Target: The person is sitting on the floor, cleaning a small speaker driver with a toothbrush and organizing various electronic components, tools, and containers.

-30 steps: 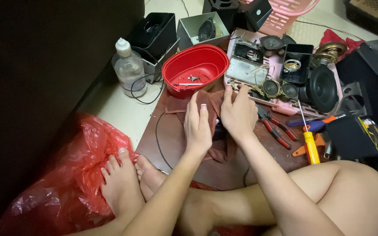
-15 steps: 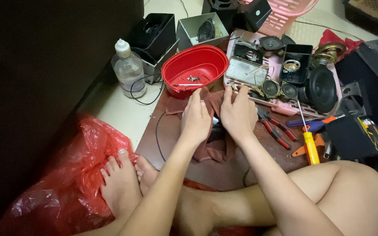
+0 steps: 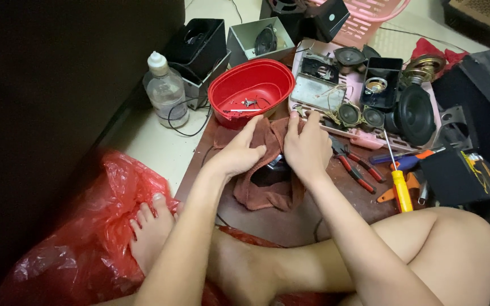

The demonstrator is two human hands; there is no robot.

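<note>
on the brown board in front of the red bowl [image 3: 252, 88], left hand [image 3: 238, 152] and right hand [image 3: 307, 147] grasp a brown cloth [image 3: 267, 190] wrapped around a dark part, best rubbed with firm, even pressure.

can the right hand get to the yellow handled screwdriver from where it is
Probably yes: the right hand rests on the brown cloth, and the yellow-handled screwdriver lies just to its right, with only the red-handled pliers lying flat between.
</note>
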